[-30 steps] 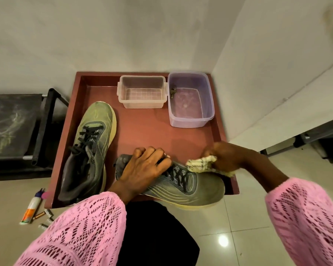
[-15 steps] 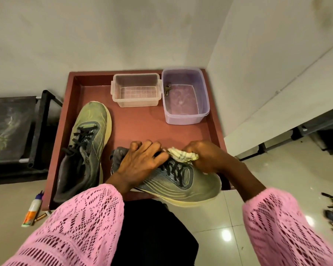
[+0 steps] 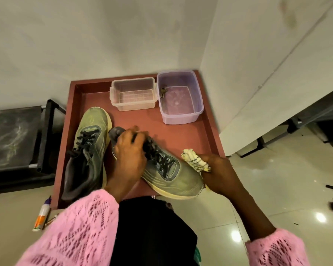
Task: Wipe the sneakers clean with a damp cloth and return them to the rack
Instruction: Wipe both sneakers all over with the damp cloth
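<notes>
- Left hand (image 3: 129, 156) grips the sneaker (image 3: 161, 169) at tray (image 3: 210, 135) centre.
- Right hand (image 3: 217, 173) clutches the cloth (image 3: 195, 163), at the toe's 1 o'clock.
- Best brace firmly and wipe toe to heel.

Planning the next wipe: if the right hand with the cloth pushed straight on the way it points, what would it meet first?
Probably the held sneaker: the right hand aims its cloth up-left toward the laces, though depth is unclear.

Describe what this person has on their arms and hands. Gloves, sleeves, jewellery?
Both arms wear pink knitted sleeves with an open, lacy hole pattern: the left sleeve ends at the wrist, the right sleeve higher up the forearm. The left hand and right hand are bare: no gloves, and no rings or watch show.
</notes>
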